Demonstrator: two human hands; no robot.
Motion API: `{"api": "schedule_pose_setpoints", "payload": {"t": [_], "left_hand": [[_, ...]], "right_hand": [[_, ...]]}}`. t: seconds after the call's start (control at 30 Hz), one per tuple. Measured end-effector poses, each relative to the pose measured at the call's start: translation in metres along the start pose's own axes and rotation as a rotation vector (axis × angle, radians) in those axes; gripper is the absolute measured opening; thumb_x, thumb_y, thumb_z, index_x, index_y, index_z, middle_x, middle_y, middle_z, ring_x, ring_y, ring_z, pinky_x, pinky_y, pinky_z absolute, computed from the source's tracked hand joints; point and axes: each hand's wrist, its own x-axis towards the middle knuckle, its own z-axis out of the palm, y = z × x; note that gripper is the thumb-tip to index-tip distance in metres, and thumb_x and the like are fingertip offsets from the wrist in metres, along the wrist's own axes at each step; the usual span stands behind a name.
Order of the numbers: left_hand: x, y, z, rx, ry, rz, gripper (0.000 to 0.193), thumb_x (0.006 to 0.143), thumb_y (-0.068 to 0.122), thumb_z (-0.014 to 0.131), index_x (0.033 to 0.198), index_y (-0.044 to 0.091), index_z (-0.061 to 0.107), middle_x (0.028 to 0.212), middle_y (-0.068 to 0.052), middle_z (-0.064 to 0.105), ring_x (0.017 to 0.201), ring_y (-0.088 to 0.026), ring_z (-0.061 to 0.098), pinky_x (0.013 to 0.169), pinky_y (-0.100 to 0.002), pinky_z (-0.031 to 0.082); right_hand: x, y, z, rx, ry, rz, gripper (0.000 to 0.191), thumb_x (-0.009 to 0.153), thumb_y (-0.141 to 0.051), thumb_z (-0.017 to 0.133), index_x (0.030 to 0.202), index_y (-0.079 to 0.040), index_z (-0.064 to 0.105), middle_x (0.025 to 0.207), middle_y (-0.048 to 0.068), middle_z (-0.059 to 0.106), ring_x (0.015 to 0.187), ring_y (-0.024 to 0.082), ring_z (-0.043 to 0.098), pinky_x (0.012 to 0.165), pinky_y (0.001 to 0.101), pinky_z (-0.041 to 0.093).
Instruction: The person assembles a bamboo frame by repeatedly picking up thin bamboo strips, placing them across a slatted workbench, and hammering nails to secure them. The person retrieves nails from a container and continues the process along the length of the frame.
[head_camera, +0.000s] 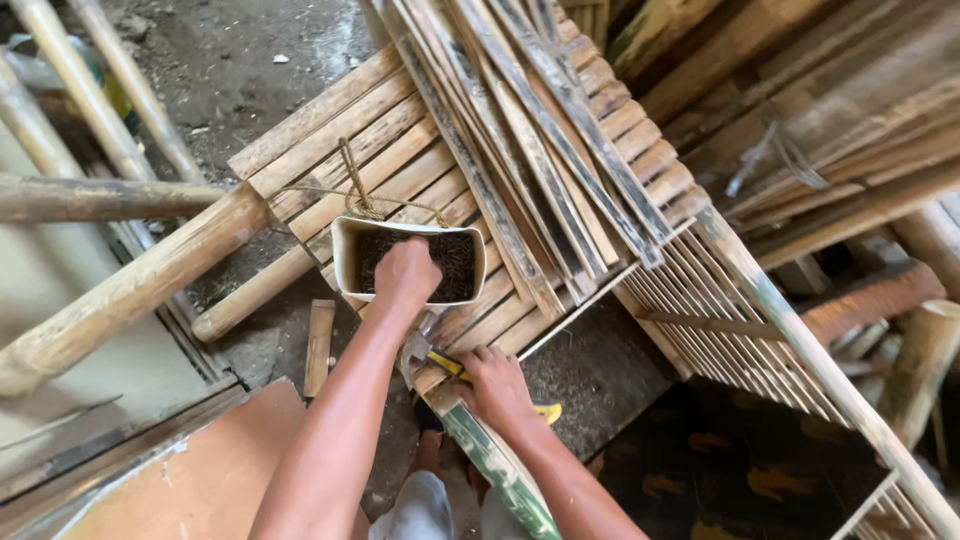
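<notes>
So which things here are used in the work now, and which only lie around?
In use:
- left hand in the tub of nails
- right hand on the hammer
- slat panel

Lying about:
- loose strips
- bamboo pole
- wood offcut
- board

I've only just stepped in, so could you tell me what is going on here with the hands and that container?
A person stands over a panel of bamboo slats. Their left hand reaches into a cut-open white container filled with what look like small dark nails. Their right hand rests on the panel's near edge, over a yellow-handled hammer lying there. A bundle of loose slats lies across the panel, and thick bamboo poles lean to the left.
</notes>
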Motion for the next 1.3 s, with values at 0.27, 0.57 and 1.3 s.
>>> {"api": "schedule_pose_setpoints", "payload": {"t": [0.27,0.57,1.3], "left_hand": [[-0.024,-0.005,-0.013,-0.116,0.006,0.118,0.025,0.091,0.024,0.066,0.102,0.005,0.075,0.106,-0.023,0.074,0.103,-0.044,0.069,0.09,-0.053,0.055],[0.0,0.011,0.006,-0.01,-0.117,-0.031,0.025,0.086,0.017,0.066,0.101,0.001,0.078,0.112,-0.027,0.073,0.106,-0.043,0.071,0.093,-0.049,0.057],[-0.075,0.098,-0.03,-0.432,-0.059,0.41,0.022,0.093,0.021,0.064,0.103,0.007,0.076,0.095,-0.017,0.076,0.086,-0.034,0.074,0.079,-0.043,0.058]], "right_hand": [[-0.031,-0.019,-0.119,0.361,-0.129,0.343,0.032,0.075,-0.02,0.073,0.103,-0.004,0.076,0.087,0.019,0.073,0.081,0.035,0.072,0.075,0.0452,0.056],[-0.022,-0.069,-0.147,0.58,0.298,0.573,0.029,0.08,-0.022,0.072,0.099,0.001,0.069,0.074,0.012,0.064,0.069,0.022,0.061,0.066,0.0389,0.051],[0.06,0.071,-0.106,-0.026,0.525,0.767,0.03,0.085,-0.018,0.08,0.113,-0.008,0.074,0.106,0.014,0.072,0.096,0.037,0.069,0.081,0.049,0.054]]}}
